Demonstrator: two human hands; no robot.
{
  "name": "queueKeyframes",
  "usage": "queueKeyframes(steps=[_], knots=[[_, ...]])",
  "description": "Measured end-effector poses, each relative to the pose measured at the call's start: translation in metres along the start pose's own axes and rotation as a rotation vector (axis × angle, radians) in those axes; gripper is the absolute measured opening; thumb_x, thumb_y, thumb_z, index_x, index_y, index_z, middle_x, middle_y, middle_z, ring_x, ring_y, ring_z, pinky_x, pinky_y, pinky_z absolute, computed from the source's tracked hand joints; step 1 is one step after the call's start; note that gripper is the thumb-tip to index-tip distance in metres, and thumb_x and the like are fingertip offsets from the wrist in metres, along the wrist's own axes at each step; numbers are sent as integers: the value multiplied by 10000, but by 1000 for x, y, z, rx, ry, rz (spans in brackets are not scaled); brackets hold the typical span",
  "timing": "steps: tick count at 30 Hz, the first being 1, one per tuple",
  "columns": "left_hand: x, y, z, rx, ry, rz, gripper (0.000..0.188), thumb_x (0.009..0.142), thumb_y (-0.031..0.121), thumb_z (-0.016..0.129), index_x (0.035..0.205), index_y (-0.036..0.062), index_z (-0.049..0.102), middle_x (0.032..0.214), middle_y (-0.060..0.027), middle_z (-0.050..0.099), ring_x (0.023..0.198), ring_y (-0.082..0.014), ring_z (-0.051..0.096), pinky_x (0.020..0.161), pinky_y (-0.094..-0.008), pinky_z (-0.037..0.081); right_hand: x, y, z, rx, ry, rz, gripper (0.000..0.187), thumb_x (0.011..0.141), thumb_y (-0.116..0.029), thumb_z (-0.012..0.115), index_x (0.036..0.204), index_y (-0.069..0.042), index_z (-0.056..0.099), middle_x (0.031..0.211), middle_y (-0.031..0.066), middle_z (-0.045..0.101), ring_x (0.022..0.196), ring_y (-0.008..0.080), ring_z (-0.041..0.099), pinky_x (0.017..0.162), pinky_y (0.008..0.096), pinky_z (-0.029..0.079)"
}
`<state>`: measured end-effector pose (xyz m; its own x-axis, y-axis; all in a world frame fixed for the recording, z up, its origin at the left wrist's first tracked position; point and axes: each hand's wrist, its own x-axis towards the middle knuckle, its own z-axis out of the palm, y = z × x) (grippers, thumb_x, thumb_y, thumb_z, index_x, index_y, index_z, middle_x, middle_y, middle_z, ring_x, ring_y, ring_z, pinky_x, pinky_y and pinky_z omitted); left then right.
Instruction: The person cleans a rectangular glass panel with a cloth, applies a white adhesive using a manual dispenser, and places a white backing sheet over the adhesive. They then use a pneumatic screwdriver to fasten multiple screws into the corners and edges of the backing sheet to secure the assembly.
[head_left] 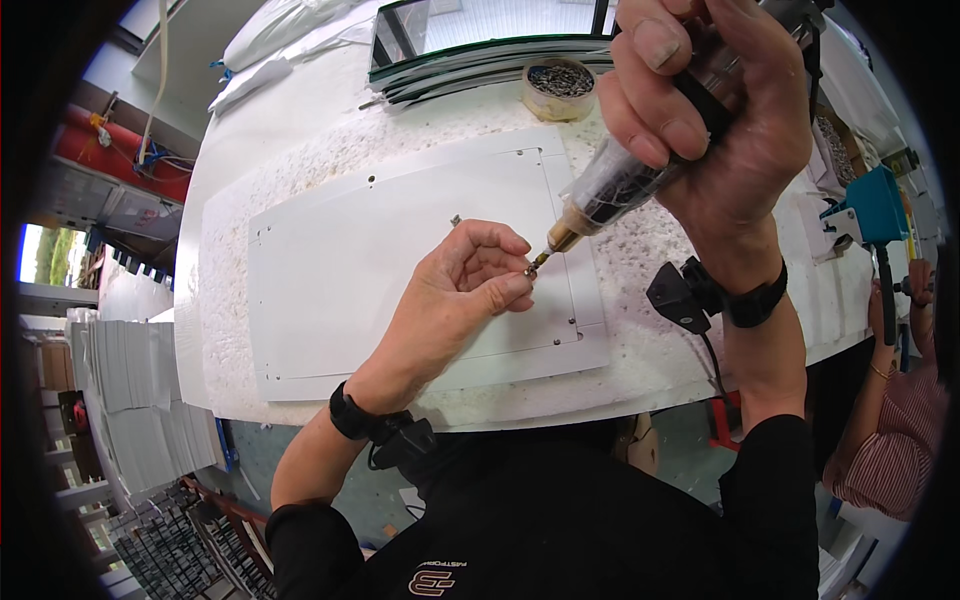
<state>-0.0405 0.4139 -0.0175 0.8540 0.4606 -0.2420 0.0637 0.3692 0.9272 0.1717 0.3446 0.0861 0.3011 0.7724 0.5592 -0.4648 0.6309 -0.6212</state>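
My right hand (pixel 750 150) is wrapped round an electric screwdriver (pixel 615 190), its body covered in clear plastic. The tool slants down to the left over a white rectangular panel (pixel 350 290). At its bit, the thumb and fingertips of my left hand (pixel 455 280) pinch a small screw (pixel 531 271). Bit and screw appear to touch, above the panel's right part. Several small screws or holes show near the panel's corners. Just beyond my left knuckles lies a small metal piece (pixel 456 219), too small to name.
A round tub (pixel 555 109) of screws stands behind the panel, beside stacked dark-edged sheets (pixel 480 72). White foam (pixel 225 340) lies under the panel. White sheets (pixel 125 365) are piled at left. To the right are a teal tool (pixel 875 205) and another person's arm (pixel 865 400).
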Motion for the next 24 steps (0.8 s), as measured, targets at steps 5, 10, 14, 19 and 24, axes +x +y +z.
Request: queueKeyframes(steps=[5, 10, 14, 19, 24], knots=[[2, -2, 3, 117, 28, 64, 234, 978, 30, 662, 1199, 28, 588, 1048, -59, 661, 924, -108, 659, 830, -255, 562, -1, -1, 2, -5, 26, 49, 310, 1065, -321, 503, 950, -34, 533, 710, 110, 617, 375, 95, 451, 351, 261, 426], [17, 1, 18, 563, 89, 212, 239, 968, 18, 631, 1202, 33, 586, 1069, -104, 744, 891, -147, 688, 776, -279, 518, 0, -7, 13, -244, 110, 206, 320, 989, -300, 639, 830, -29, 574, 661, 105, 602, 399, 105, 478, 374, 255, 403], [30, -3, 14, 613, 62, 228, 242, 977, 14, 620, 1213, 19, 567, 1098, -80, 730, 793, -96, 610, 724, -252, 497, 1, -5, 10, -381, 12, 250, 333, 950, -276, 702, 750, -23, 619, 626, 62, 596, 437, 84, 492, 404, 244, 379], [31, -3, 14, 617, 56, 223, 240, 995, 18, 605, 1228, 12, 550, 1103, -58, 717, 743, -57, 568, 698, -230, 487, -5, -14, 32, -482, 110, 277, 277, 943, -243, 719, 819, -16, 622, 666, 54, 606, 493, 66, 503, 444, 234, 385], [31, -1, 13, 636, 46, 233, 247, 972, -10, 571, 1217, 15, 553, 1141, -143, 737, 1055, -265, 729, 878, -354, 543, -6, -8, 21, -380, 85, 354, 208, 948, -185, 714, 874, -16, 618, 684, 60, 614, 498, 61, 500, 450, 236, 395]])
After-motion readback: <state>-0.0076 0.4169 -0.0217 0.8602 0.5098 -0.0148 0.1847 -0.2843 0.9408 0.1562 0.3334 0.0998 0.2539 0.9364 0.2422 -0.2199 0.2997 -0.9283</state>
